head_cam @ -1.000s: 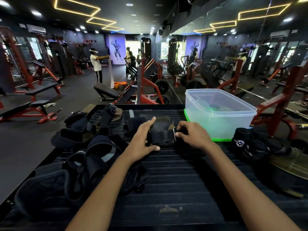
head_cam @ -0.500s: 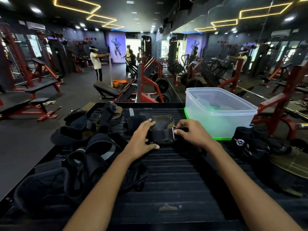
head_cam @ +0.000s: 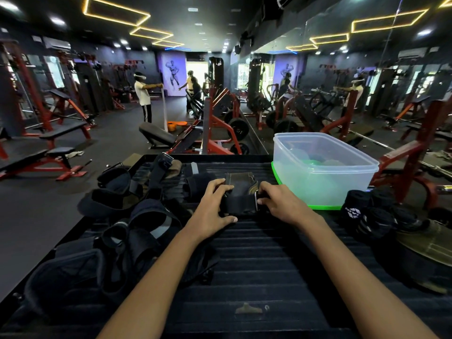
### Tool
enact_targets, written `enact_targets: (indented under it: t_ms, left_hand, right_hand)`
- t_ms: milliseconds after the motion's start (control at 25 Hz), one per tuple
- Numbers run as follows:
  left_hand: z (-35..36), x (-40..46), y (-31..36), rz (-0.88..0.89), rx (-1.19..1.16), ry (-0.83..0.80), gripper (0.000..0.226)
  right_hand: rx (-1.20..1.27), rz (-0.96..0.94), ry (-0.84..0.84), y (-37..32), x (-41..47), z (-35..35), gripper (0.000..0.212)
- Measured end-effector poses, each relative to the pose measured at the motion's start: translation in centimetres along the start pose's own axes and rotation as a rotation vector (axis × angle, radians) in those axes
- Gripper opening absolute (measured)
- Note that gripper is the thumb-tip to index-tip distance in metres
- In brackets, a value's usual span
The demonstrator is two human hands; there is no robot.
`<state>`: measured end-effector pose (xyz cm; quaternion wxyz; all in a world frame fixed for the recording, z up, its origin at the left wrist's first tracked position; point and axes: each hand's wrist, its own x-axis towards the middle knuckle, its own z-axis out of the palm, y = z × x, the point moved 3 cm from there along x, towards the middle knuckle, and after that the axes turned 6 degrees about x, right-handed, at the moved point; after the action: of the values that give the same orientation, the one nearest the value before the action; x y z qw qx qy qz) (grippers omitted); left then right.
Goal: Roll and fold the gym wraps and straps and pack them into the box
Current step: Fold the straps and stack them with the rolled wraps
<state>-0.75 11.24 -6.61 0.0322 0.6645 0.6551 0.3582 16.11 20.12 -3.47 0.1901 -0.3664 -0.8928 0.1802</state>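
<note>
Strap [head_cam: 241, 203] lies on the ribbed black mat [head_cam: 256, 260], just left of the clear box [head_cam: 325, 167] and a little nearer to the person. Both hands are on it. The left hand [head_cam: 212, 211] curls over its left end, with the thumb along the near edge and the fingers over the far side. The right hand [head_cam: 281, 204] pinches the right end at the metal buckle [head_cam: 256, 201]. So both hands are grasping the strap, none is released.

I judge the step is the folding of this strap into a tight bundle before it goes into the box. To do it well, the left hand should keep the folded part pressed flat to the mat, so that the layers do not spring open. The right hand should pull the loose end firmly through or over the buckle, keeping the edges in line with the layers under it. A loose bundle may open when it is lifted, so the hold should stay on both ends until it is above the box.

The box is open, with a green lid [head_cam: 276, 174] under it, and something pale seems to lie inside, but I cannot tell what. Left of the box, beyond the hands, a heap of straps [head_cam: 137, 216] waits unfolded. Right of the box lie several rolled wraps [head_cam: 367, 211], not yet packed, so I judge that much work remains.
</note>
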Motion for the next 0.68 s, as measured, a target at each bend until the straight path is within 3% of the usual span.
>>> enact_targets:
  t_ms: [320,440,560,680]
  left_hand:
    - [0.0,0.1,0.4,-0.008,-0.089,0.029,0.085]
    - [0.2,0.1,0.4,-0.065,-0.159,-0.005,0.109]
    - [1.1,0.2,-0.2,-0.231,-0.364,-0.067,0.131]
    - [2.2,0.2,-1.0,-0.304,-0.477,-0.161,0.103]
  right_hand:
    - [-0.121,0.032,0.154,-0.5,-0.4,-0.7,0.019]
    - [-0.085,0.050,0.146,-0.7,-0.5,-0.7,0.017]
    - [-0.070,0.063,0.144,-0.8,-0.6,-1.0,0.017]
    - [-0.095,0.063,0.151,-0.8,-0.7,-1.0,0.018]
